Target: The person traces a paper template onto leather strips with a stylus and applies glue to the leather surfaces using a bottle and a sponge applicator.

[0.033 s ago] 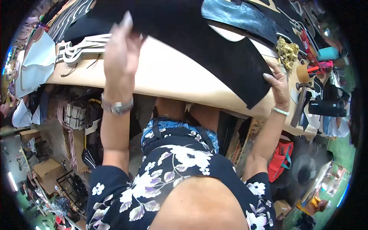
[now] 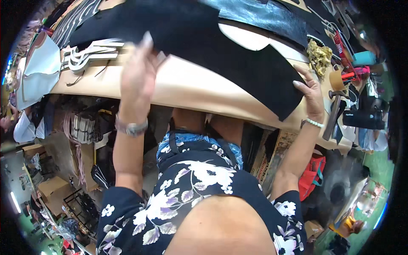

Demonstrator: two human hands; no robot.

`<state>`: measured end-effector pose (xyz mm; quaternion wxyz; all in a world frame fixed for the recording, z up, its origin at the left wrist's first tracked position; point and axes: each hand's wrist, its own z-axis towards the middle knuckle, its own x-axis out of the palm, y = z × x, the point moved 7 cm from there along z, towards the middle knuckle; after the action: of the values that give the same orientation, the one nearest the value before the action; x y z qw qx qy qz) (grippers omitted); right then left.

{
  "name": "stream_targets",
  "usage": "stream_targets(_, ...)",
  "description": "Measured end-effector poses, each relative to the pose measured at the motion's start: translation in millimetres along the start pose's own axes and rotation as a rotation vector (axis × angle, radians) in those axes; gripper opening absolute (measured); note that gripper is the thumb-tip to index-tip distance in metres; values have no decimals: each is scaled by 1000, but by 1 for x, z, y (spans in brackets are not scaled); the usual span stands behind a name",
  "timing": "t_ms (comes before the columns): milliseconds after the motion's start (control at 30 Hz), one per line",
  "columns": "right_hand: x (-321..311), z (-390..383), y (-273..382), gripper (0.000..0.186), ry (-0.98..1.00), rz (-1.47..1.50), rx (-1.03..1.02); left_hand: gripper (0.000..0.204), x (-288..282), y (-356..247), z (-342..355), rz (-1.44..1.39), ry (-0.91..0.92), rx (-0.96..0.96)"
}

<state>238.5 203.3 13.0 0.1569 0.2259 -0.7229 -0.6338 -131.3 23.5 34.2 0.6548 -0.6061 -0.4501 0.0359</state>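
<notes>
A large black sheet of flexible material [image 2: 238, 63], leather or cloth, with a curved cut-out in its far edge, spreads across the pale tan worktop [image 2: 178, 91]. My right hand [image 2: 313, 95] pinches its right end, thumb on top and fingers at the edge. At the sheet's near left edge, my left hand [image 2: 139, 78] hovers slightly blurred, fingers stretched out and nothing visible in it. White strip-like cut pieces [image 2: 91, 54] lie just left of that hand. Beyond the black sheet rests a shiny blue-black piece [image 2: 267, 19].
To the right are a crumpled yellowish lump [image 2: 318, 56], a tan tape roll [image 2: 337, 80], a hammer [image 2: 333, 112] and a teal cylinder [image 2: 364, 59]. White panels [image 2: 40, 72] hang over the left edge. A red bag [image 2: 312, 176] sits below the worktop at right.
My left hand has come nearer to me and a little to the right. The black sheet and my right hand have shifted slightly right.
</notes>
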Motion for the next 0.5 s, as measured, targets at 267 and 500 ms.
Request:
stream_targets(267, 12, -13, 10, 53, -589, -1217, -373, 30, -15, 39, -53, 787, 333, -73)
stream_targets(500, 68, -38, -25, 61, -605, -1318, -244, 69, 4, 81, 0, 1875, 457, 538)
